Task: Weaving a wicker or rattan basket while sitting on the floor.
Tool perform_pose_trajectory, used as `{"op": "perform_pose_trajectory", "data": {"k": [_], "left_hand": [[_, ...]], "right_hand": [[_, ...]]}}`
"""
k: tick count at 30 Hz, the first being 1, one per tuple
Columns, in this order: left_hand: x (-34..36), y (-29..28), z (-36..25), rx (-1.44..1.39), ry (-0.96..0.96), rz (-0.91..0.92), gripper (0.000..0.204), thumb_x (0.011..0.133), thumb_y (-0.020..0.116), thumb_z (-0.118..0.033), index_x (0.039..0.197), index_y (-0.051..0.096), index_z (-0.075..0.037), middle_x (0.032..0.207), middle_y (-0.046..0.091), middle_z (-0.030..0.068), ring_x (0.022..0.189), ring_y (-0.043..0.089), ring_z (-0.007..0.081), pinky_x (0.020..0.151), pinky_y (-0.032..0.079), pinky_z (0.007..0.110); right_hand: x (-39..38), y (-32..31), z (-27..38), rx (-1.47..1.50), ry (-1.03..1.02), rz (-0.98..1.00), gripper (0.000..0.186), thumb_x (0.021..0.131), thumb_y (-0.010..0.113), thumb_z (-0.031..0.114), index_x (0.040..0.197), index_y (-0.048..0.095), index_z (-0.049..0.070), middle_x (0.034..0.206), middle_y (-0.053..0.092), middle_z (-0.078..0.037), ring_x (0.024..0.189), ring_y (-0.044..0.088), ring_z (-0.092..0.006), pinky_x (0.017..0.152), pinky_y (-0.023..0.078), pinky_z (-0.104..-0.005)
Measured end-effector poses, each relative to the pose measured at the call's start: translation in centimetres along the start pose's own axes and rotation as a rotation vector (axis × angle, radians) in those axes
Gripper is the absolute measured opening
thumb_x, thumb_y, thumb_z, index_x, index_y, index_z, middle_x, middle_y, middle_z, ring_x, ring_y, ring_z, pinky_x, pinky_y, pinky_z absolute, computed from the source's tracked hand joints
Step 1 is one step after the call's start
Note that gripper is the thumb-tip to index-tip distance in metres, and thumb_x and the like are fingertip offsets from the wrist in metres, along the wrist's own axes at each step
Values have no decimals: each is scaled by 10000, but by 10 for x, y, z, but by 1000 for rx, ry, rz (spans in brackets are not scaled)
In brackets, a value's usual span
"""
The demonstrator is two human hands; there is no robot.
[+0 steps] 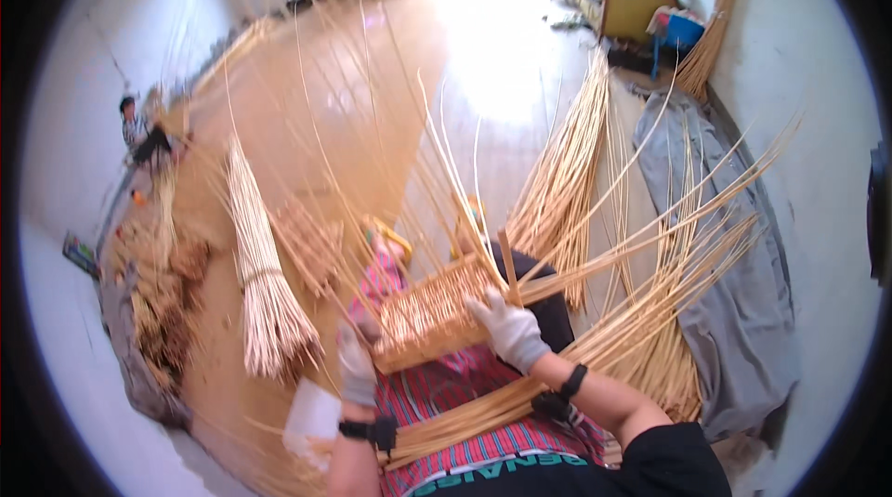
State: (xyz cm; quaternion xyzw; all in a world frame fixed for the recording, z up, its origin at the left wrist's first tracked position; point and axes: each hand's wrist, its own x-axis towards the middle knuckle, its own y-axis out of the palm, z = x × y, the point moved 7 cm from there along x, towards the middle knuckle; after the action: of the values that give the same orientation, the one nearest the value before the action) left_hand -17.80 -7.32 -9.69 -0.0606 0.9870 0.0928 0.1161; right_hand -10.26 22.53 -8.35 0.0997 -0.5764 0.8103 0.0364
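Note:
A half-woven wicker basket (429,309), rectangular and pale tan, rests on my lap over a pink-and-blue striped cloth (429,399). Long loose willow rods stick up from its edges. At its left end my left hand (356,365), in a white glove, is closed on the rim, some fingers hidden behind the weave. My right hand (509,330), gloved too, grips the right end near a short upright stick (508,267). A bundle of long rods (483,413) lies across my lap under my right forearm and fans out to the right.
A tied bundle of peeled rods (260,279) lies on the floor at left; another rod bundle (567,172) lies ahead on the right. Grey cloth (734,265) runs along the right wall. A person (144,133) sits far left. A blue basin (683,30) stands back right.

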Motion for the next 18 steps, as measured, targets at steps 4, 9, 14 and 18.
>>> {"op": "perform_pose_trajectory", "data": {"k": [4, 9, 14, 18], "left_hand": [[-49, 3, -16, -107, 5, 360, 449, 1121, 501, -449, 1252, 640, -42, 1003, 709, 81, 926, 684, 193, 876, 564, 365], [-136, 80, -103, -181, 49, 937, 487, 1115, 484, -216, 1569, 431, -47, 1384, 637, 187, 1318, 603, 271, 1166, 430, 446], [-177, 158, -126, -220, 31, 1114, 810, 1056, 566, -180, 1705, 90, -91, 1680, 333, 185, 1572, 314, 308, 1279, 239, 464], [-170, 191, -116, -164, 107, 1078, 927, 1047, 600, -114, 1698, -58, -60, 1727, 193, 171, 1603, 207, 274, 1286, 192, 429]], "right_hand": [[3, -38, -16, -29, -131, -72, 615, 923, 610, 78, 1499, 547, 285, 1487, 501, -120, 956, 752, -297, 760, 632, -394], [53, -101, -40, 7, -109, -279, 627, 934, 553, 45, 1527, 546, 250, 1629, 446, -179, 1009, 747, -348, 787, 630, -399], [40, -72, -18, 222, -80, 69, 818, 903, 618, 89, 1655, 303, 149, 1422, 596, -271, 968, 750, -361, 746, 606, -437], [-23, -84, 19, 497, -268, -119, 924, 851, 814, 259, 1631, 342, 108, 1600, 394, -296, 1398, 499, -474, 1147, 459, -472]]}}
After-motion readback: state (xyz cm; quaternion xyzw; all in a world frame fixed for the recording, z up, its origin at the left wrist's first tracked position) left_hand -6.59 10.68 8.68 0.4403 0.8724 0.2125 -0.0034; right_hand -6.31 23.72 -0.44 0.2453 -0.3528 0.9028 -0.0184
